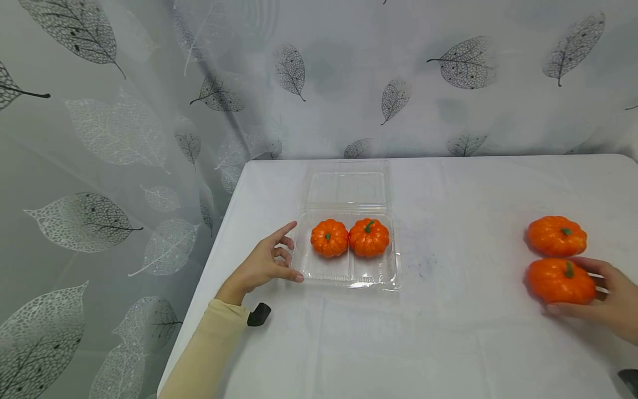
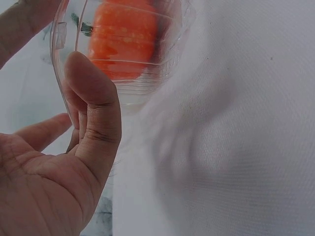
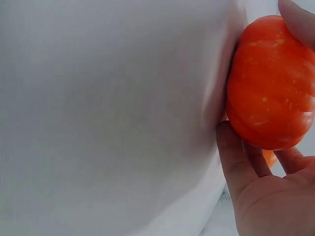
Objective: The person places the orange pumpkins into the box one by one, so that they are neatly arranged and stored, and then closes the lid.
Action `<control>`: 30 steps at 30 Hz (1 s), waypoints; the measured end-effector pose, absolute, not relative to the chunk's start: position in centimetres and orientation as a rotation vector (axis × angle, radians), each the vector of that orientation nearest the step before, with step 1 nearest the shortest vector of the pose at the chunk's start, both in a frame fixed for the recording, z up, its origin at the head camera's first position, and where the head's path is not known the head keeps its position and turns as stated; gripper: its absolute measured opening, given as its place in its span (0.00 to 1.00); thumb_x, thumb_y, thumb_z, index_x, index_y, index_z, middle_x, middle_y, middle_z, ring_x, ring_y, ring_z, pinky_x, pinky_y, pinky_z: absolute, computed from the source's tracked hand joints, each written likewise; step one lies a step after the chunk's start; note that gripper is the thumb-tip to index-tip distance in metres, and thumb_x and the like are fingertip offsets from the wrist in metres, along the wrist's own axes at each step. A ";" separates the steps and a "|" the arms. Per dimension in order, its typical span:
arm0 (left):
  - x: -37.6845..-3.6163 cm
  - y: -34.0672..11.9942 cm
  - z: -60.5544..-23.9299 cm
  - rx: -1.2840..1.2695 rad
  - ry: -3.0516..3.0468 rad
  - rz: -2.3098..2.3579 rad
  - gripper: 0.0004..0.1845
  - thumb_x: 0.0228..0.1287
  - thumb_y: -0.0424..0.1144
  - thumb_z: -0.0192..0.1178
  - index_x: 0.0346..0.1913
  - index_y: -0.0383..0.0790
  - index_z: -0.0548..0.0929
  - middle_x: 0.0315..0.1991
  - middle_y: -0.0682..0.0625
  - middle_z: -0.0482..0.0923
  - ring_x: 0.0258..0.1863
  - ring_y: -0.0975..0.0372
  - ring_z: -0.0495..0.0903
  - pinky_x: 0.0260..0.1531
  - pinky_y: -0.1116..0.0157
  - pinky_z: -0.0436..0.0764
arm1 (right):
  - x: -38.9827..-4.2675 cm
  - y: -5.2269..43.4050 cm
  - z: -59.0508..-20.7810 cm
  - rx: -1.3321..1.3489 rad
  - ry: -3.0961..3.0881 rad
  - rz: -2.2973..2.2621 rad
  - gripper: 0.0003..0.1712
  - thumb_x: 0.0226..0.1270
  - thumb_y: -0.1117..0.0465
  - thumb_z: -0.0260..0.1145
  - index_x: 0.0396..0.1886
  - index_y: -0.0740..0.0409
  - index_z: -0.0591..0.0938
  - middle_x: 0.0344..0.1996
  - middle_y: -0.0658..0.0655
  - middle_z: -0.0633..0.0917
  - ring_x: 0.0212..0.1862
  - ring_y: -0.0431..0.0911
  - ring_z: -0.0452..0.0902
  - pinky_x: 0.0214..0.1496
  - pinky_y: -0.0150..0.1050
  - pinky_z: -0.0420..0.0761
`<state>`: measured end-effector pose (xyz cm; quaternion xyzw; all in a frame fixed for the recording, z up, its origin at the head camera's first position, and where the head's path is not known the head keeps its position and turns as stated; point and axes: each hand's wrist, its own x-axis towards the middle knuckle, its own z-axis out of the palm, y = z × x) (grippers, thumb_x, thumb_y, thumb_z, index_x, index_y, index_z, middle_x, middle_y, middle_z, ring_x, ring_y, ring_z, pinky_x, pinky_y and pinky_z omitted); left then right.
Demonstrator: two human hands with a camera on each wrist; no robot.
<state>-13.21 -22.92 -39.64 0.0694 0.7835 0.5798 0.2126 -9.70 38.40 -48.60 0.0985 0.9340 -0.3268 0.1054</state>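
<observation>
A hinged clear plastic container (image 1: 324, 270) lies with its lid folded back, two small orange pumpkins (image 1: 329, 238) side by side in its base. My left hand (image 1: 264, 263) holds the container's left edge, thumb at the near corner and forefinger farther up the side. In the left wrist view, bent fingers (image 2: 96, 103) meet the rim, and an orange pumpkin (image 2: 123, 37) shows through the plastic. Far to the right, my right hand (image 1: 610, 296) grips another orange pumpkin (image 1: 558, 281) between thumb and fingers, low at the tabletop. One more pumpkin (image 1: 555, 236) sits just behind it.
A white cloth covers the table (image 1: 448, 343), whose left edge slopes past my left forearm. Behind and to the left hangs a grey leaf-patterned curtain (image 1: 329, 72). The open lid (image 1: 346, 185) lies toward the table's back edge.
</observation>
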 end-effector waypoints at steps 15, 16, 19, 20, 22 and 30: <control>-13.1 -22.9 -39.6 0.183 2.183 1.598 0.58 0.35 0.30 0.77 0.71 0.52 0.53 0.52 0.31 0.60 0.33 0.50 0.69 0.24 0.70 0.71 | -9.5 33.6 -44.3 0.130 2.700 -0.981 0.62 0.49 0.43 0.71 0.68 0.72 0.45 0.60 0.81 0.49 0.52 0.74 0.51 0.42 0.70 0.63; -13.1 -22.9 -39.6 0.183 2.182 1.599 0.58 0.35 0.30 0.77 0.71 0.52 0.53 0.52 0.31 0.60 0.32 0.50 0.69 0.24 0.70 0.72 | -9.5 33.4 -44.2 0.118 2.695 -0.973 0.62 0.49 0.43 0.71 0.68 0.71 0.46 0.60 0.81 0.49 0.52 0.74 0.51 0.42 0.70 0.63; -13.1 -22.9 -39.6 0.174 2.188 1.592 0.58 0.34 0.31 0.77 0.70 0.54 0.54 0.52 0.32 0.61 0.32 0.50 0.69 0.24 0.70 0.72 | -9.7 32.8 -44.0 0.060 2.690 -0.976 0.60 0.50 0.44 0.71 0.68 0.70 0.47 0.60 0.81 0.50 0.51 0.75 0.53 0.43 0.70 0.63; -13.1 -22.8 -39.6 0.173 2.189 1.590 0.57 0.34 0.31 0.77 0.70 0.55 0.55 0.52 0.32 0.61 0.33 0.49 0.69 0.24 0.70 0.72 | -9.7 32.5 -43.9 0.039 2.694 -0.983 0.59 0.50 0.45 0.71 0.68 0.70 0.48 0.61 0.80 0.51 0.51 0.75 0.54 0.43 0.70 0.63; -13.1 -22.8 -39.6 0.172 2.196 1.582 0.57 0.35 0.31 0.77 0.70 0.56 0.55 0.52 0.32 0.61 0.33 0.48 0.69 0.25 0.70 0.72 | -9.8 31.9 -43.7 -0.009 2.703 -1.012 0.57 0.50 0.47 0.72 0.69 0.68 0.49 0.61 0.79 0.52 0.50 0.75 0.55 0.43 0.70 0.63; -13.1 -22.8 -39.5 0.168 2.197 1.589 0.57 0.35 0.31 0.77 0.70 0.55 0.55 0.51 0.32 0.61 0.33 0.49 0.69 0.25 0.70 0.72 | -10.2 30.0 -42.8 -0.218 2.714 -1.125 0.53 0.47 0.54 0.75 0.69 0.62 0.56 0.62 0.72 0.57 0.52 0.71 0.61 0.41 0.52 0.77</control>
